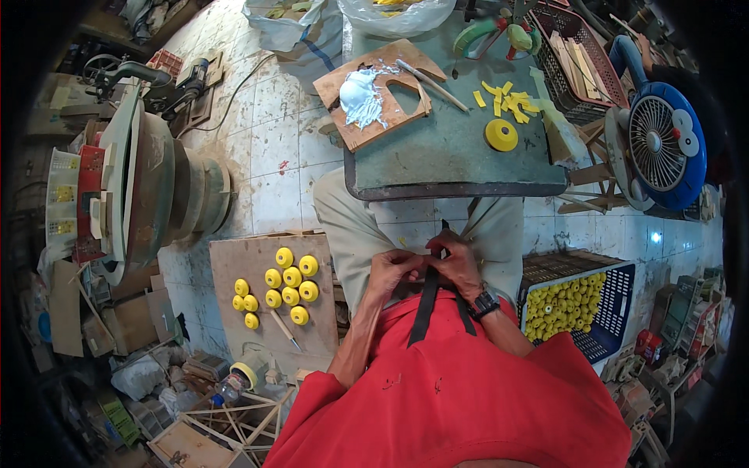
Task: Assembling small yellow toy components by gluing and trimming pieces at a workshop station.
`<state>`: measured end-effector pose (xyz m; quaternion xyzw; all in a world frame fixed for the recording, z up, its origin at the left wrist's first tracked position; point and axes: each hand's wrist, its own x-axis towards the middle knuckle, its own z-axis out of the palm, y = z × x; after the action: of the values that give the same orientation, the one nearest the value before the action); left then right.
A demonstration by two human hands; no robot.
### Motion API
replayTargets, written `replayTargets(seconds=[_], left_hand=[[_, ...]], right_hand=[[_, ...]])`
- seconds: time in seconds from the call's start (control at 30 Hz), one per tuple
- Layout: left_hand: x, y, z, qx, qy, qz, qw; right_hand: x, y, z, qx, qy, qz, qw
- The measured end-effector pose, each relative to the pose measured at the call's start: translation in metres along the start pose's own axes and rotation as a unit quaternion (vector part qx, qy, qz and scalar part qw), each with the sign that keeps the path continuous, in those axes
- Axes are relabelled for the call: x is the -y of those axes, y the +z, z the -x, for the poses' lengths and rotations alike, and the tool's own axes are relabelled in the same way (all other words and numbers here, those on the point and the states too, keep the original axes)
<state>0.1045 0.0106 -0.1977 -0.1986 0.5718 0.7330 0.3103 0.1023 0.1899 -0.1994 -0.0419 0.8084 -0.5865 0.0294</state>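
While the person sits on the tiled floor in a red shirt, both hands meet low in the lap, just below the near edge of the small table [460, 168]. Left hand [392, 267] and right hand [455, 264] are touching each other, fingers curled in tight around a thin dark stick [445, 228] that pokes up out from between them toward the table; honestly can't tell which hand really has the grip on it, they're both pinched in close. Right wrist has a black watch [485, 302]. On the table, a yellow wheel [501, 135] lies flat near the far right side, with a scatter of yellow strips [507, 99] just beyond it, and a wood board [381, 92] smeared with white paste [360, 97] sits at the table's left end, a long stick resting beside it. Left of the table, down on the floor, a plywood sheet [257, 265] carries a bunch of yellow wheels [290, 277] in a loose cluster with a screwdriver-ish tool [284, 327] next to them. Right of the table, a blue crate [620, 300] is packed with more yellow wheels, and a blue fan [663, 144] stands just off the table's right end.
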Motion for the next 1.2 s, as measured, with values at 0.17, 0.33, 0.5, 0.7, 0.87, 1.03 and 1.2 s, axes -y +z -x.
replayTargets(seconds=[0.17,0.33,0.5,0.7,0.87,1.03,1.2], left_hand=[[-0.005,-0.001,0.007,0.041,-0.005,0.001,0.999],[-0.038,-0.011,0.016,0.159,-0.061,-0.040,0.985],[-0.075,0.001,0.041,0.176,0.049,-0.251,0.951],[-0.083,0.044,0.073,0.124,0.174,-0.264,0.941],[-0.071,0.058,0.072,0.211,0.143,0.190,0.948],[-0.073,0.062,0.076,0.150,0.174,0.125,0.965],[-0.088,0.055,0.083,0.158,0.144,0.013,0.977]], right_hand=[[0.009,-0.005,0.005,0.014,0.032,-0.022,0.999],[0.024,-0.012,0.002,0.054,-0.056,-0.060,0.995],[0.033,-0.017,0.000,-0.019,-0.200,-0.012,0.979],[0.044,-0.021,-0.017,-0.227,-0.354,-0.088,0.903],[0.054,-0.037,-0.023,-0.280,-0.414,0.030,0.866],[0.055,-0.038,-0.024,-0.250,-0.426,0.025,0.869],[0.055,-0.043,-0.025,-0.202,-0.445,0.027,0.872]])
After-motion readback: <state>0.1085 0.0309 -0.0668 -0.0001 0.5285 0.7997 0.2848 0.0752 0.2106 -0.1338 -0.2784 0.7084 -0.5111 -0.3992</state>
